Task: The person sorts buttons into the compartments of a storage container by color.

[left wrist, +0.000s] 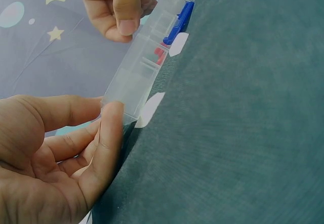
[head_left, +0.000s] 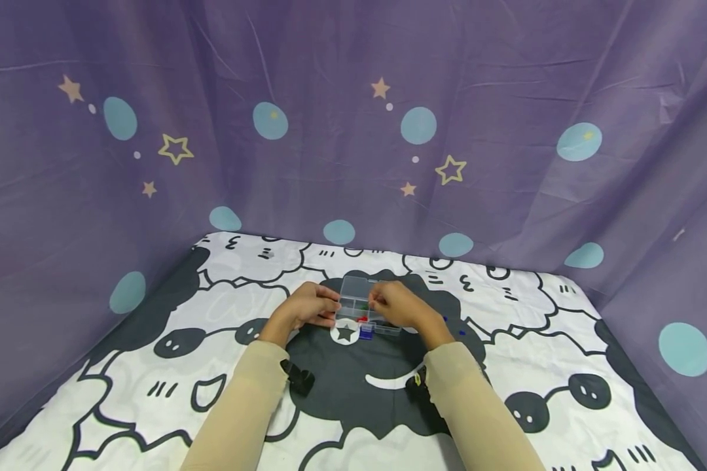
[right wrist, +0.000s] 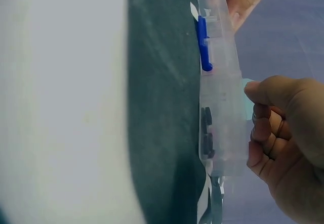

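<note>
A clear plastic compartment box lies on the dark patch of the cloth with its lid raised at the back. My left hand grips its left end, thumb and fingers at the corner in the left wrist view. Over the right part hovers my right hand, its fingers curled and thumb drawn in; whether they pinch something small is hidden. A blue piece shows at the box's front side. Inside are a red piece and a bit of green. Dark pieces show through the wall in the right wrist view.
Small blue bits lie on the cloth right of the box. The cartoon-printed cloth covers the surface. A purple curtain with stars and dots hangs behind and at both sides.
</note>
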Motion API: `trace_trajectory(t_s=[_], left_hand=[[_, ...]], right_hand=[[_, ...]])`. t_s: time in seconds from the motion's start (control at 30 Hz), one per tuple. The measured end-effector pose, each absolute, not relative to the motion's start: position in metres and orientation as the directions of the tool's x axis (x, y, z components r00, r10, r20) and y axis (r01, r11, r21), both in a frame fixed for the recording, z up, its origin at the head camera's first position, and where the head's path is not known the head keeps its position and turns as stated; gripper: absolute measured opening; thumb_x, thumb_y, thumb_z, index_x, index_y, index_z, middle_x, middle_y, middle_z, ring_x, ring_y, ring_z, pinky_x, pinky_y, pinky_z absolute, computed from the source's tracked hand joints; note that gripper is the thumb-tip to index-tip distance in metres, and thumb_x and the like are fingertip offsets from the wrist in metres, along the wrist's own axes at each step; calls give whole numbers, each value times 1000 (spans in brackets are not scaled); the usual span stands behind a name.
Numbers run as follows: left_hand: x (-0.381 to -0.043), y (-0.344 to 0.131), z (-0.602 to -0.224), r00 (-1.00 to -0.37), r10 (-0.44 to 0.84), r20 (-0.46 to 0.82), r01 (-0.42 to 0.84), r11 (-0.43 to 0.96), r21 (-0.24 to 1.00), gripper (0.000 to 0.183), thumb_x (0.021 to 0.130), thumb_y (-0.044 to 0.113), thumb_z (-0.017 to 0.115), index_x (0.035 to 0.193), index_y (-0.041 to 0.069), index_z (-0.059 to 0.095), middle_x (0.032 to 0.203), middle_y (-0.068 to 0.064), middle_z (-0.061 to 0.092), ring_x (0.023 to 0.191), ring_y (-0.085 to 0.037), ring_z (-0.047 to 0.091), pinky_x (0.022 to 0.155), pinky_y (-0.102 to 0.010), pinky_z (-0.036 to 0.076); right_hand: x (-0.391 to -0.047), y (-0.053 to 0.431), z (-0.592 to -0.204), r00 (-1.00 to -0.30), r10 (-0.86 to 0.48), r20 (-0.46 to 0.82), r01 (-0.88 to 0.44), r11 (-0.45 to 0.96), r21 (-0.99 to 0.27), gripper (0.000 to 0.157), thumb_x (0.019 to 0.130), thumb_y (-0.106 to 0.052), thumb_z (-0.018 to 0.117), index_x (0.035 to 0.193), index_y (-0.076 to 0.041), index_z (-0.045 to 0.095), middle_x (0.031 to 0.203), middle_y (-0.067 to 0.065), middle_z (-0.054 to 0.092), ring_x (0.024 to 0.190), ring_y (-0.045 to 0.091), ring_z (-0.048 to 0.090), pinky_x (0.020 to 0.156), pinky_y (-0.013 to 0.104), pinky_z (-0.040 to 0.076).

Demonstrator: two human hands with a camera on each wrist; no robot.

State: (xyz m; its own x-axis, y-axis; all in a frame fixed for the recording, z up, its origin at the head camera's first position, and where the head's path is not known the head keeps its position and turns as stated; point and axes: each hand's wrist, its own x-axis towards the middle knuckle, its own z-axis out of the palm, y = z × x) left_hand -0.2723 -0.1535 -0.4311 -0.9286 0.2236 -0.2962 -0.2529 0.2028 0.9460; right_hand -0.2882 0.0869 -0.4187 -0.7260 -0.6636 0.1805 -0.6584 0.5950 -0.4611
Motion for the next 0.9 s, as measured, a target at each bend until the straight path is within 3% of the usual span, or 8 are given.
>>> trace_trajectory(t_s=[0.13, 0.33, 0.53, 0.73, 0.9], left_hand=[[-273, -154, -431, -929, 222, -297, -256, 196, 947, 30, 88, 6, 67, 117, 0, 62, 98, -19, 61, 74, -25, 65, 70, -38, 61], [-274, -154, -432, -928, 225, -296, -255, 194, 947, 30, 88, 5, 67, 116, 0, 62, 99, -19, 61, 73, -25, 65, 69, -38, 61], [-274, -153, -432, -929, 224, -295, -255, 192, 948, 30, 87, 4, 67, 116, -1, 62, 99, -18, 61, 72, -24, 64, 69, -38, 61], [-273, -154, -431, -929, 239, -284, -242, 188, 952, 32, 87, 3, 66, 118, -3, 60, 101, -18, 60, 71, -23, 63, 69, -37, 61], [-272, -153, -431, -928, 249, -277, -234, 189, 954, 33, 87, 2, 65, 119, -4, 59, 101, -18, 60, 71, -23, 63, 70, -38, 61]], right_hand=[[-286, 92, -416, -740, -645, 191, -642, 592, -487, 9, 94, -11, 58, 91, -8, 65, 64, -6, 56, 50, 6, 51, 50, 25, 47], [-284, 104, -413, -753, -630, 188, -626, 600, -499, 10, 95, -13, 58, 91, -8, 65, 64, -7, 56, 51, 5, 46, 49, 24, 45], [-279, 120, -408, -790, -598, 135, -556, 605, -570, 13, 96, -14, 56, 96, -5, 65, 69, 3, 61, 52, 10, 49, 46, 26, 44], [-276, 137, -403, -815, -567, 120, -525, 634, -567, 13, 97, -16, 56, 98, -6, 65, 83, 9, 66, 63, 12, 54, 54, 28, 48], [-274, 154, -402, -823, -546, 154, -530, 643, -552, 10, 95, -15, 59, 94, -7, 65, 83, 8, 66, 68, 12, 56, 60, 29, 50]])
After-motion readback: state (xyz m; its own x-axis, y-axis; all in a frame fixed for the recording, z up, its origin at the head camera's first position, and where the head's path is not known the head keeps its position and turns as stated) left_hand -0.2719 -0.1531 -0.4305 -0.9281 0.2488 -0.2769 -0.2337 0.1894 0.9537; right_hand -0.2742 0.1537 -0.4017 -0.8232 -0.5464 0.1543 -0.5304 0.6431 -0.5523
